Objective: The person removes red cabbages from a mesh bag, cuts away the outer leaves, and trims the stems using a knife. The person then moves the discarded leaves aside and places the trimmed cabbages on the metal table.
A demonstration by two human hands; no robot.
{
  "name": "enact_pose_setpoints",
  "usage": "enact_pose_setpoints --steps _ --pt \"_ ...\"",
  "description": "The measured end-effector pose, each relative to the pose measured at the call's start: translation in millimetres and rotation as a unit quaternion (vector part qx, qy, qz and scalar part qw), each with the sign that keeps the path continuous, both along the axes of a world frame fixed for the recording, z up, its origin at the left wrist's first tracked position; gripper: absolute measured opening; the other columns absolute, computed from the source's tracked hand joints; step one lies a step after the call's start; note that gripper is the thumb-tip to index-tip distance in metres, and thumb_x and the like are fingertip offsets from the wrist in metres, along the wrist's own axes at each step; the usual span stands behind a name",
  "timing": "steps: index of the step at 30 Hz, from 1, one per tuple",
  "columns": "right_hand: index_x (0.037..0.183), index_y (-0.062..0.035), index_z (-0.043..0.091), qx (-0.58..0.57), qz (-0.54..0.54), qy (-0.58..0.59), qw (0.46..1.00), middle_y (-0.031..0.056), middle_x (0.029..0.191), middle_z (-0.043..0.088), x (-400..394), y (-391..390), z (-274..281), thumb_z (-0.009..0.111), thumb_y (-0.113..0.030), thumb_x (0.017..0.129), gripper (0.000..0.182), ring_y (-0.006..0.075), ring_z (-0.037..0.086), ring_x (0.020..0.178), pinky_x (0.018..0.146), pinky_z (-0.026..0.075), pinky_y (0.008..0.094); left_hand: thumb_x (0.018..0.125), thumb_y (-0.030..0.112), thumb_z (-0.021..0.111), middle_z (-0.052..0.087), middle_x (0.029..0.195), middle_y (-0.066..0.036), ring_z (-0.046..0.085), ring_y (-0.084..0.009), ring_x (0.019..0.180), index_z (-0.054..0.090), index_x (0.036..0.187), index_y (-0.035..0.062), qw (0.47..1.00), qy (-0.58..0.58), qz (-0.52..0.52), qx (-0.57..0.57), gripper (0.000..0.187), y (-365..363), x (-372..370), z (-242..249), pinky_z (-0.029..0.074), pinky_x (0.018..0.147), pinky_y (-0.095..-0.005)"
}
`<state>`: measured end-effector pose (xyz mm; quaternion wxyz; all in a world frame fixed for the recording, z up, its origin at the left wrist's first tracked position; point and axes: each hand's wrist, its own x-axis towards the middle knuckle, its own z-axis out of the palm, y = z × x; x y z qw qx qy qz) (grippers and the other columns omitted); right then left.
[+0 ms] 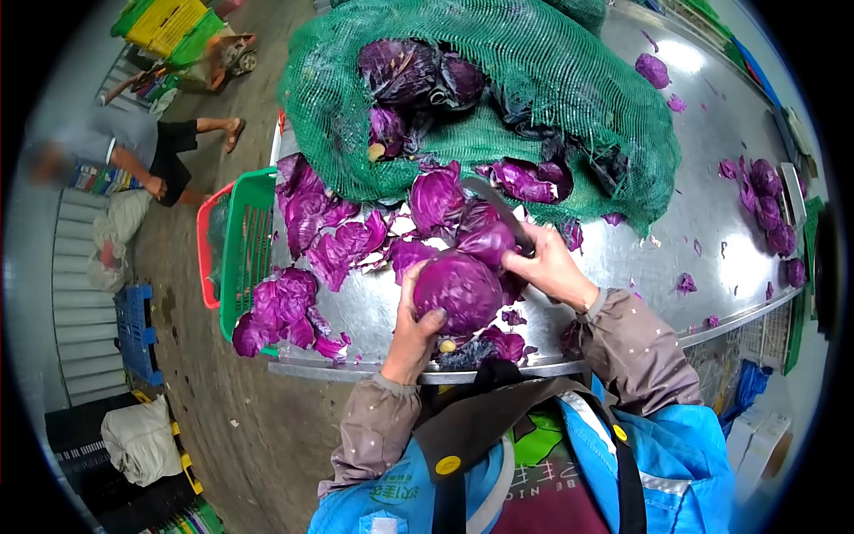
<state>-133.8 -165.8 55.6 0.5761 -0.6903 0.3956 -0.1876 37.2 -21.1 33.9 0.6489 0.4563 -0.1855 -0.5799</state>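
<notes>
My left hand is closed round the side of a red cabbage, its thumb across the front, just above the table's near edge. A knife is in my right hand, its dark curved blade pointing away to the upper left. The thumb of that hand presses on a purple outer leaf at the top of the cabbage. Loose cabbage leaves lie around both hands. Behind them, a green mesh sack lies open with more red cabbages inside.
The metal table has leaf scraps and trimmed cabbage pieces along its right side. Green and red plastic baskets stand at its left edge. Another person is on the floor at the left, near a blue pallet.
</notes>
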Motion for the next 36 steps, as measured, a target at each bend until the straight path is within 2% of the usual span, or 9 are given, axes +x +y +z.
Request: enact_pose_setpoints --steps 1,6,8,10,15,21,23,29,36 --pt "0.117 0.0016 0.054 0.155 0.025 -0.047 0.986 0.0048 0.07 0.059 2 4 16 0.062 -0.012 0.084 0.037 0.0092 0.056 0.054 0.051 0.047 0.0265 0.067 0.031 0.078 0.043 0.126 -0.011 0.047 -0.0237 0.118 0.03 0.137 0.0083 0.999 0.039 -0.012 0.002 0.087 1 0 0 0.041 0.101 -0.0359" --pt "0.13 -0.0017 0.045 0.24 0.109 -0.088 0.961 0.0068 0.097 0.059 2 15 14 0.062 -0.014 0.086 0.049 0.0107 0.06 0.076 0.068 0.05 0.0251 0.067 0.035 0.08 0.037 0.133 -0.013 0.043 -0.0284 0.124 0.026 0.14 0.0117 0.993 0.004 -0.108 -0.055 0.095 -4 21 17 0.041 0.103 -0.0406" --pt "0.127 -0.0003 0.049 -0.02 0.089 -0.147 0.985 0.0109 0.109 0.057 4 17 1 0.067 -0.013 0.081 0.051 0.0181 0.058 0.098 0.086 0.047 0.0307 0.068 0.037 0.08 0.036 0.135 -0.014 0.04 -0.0304 0.126 0.025 0.141 0.0123 0.992 0.072 -0.106 -0.012 0.095 8 20 -14 0.041 0.103 -0.045" --pt "0.125 0.0007 0.051 -0.034 0.101 -0.137 0.985 0.0129 0.115 0.055 4 15 0 0.069 -0.014 0.078 0.052 0.0212 0.055 0.106 0.091 0.044 0.0328 0.076 0.042 0.074 0.034 0.139 -0.014 0.037 -0.0343 0.13 0.022 0.143 0.0131 0.974 0.174 -0.142 0.014 0.09 8 14 -15 0.043 0.1 -0.0568" --pt "0.124 0.001 0.051 -0.162 0.152 -0.022 0.975 0.0203 0.128 0.049 3 27 9 0.075 -0.016 0.068 0.063 0.0322 0.049 0.119 0.099 0.042 0.0354 0.084 0.047 0.064 0.043 0.135 -0.018 0.049 -0.0355 0.121 0.028 0.14 0.0082 0.951 0.302 -0.055 0.037 0.077 7 11 -27 0.05 0.091 -0.0546" --pt "0.098 0.0003 0.064 -0.224 -0.026 -0.026 0.974 0.01 0.082 0.061 0 20 1 0.072 -0.009 0.074 0.027 0.0253 0.061 0.074 0.07 0.049 0.0321 0.075 0.029 0.078 0.037 0.134 -0.012 0.044 -0.031 0.123 0.02 0.143 0.021 0.993 0.116 0.005 0.023 0.09 -2 9 5 0.05 0.091 -0.0537" --pt "0.101 -0.0006 0.064 -0.036 -0.132 -0.054 0.989 0.0103 0.082 0.062 -5 -8 -12 0.071 -0.008 0.074 0.029 0.0241 0.062 0.072 0.068 0.049 0.0316 0.071 0.026 0.081 0.037 0.133 -0.011 0.043 -0.0289 0.123 0.02 0.144 0.0201 0.994 0.108 0.006 0.02 0.096 -2 10 10 0.048 0.095 -0.0471" --pt "0.102 -0.002 0.062 -0.382 -0.001 -0.045 0.923 0.0098 0.086 0.063 10 13 31 0.075 -0.027 0.07 0.042 0.0249 0.064 0.072 0.068 0.052 0.0333 0.067 0.021 0.084 0.037 0.133 -0.012 0.044 -0.0244 0.12 0.025 0.141 0.0125 0.999 -0.03 0.011 0.027 0.095 -4 6 15 0.041 0.101 -0.0378" --pt "0.084 -0.0042 0.058 -0.401 0.133 0.109 0.9 0.0077 0.075 0.058 11 28 29 0.076 -0.025 0.065 0.034 0.0278 0.061 0.062 0.05 0.047 0.0383 0.065 0.02 0.085 0.039 0.128 -0.013 0.045 -0.0216 0.116 0.027 0.134 0.0073 0.972 -0.236 0.009 -0.012 0.092 -5 9 11 0.041 0.098 -0.0337"
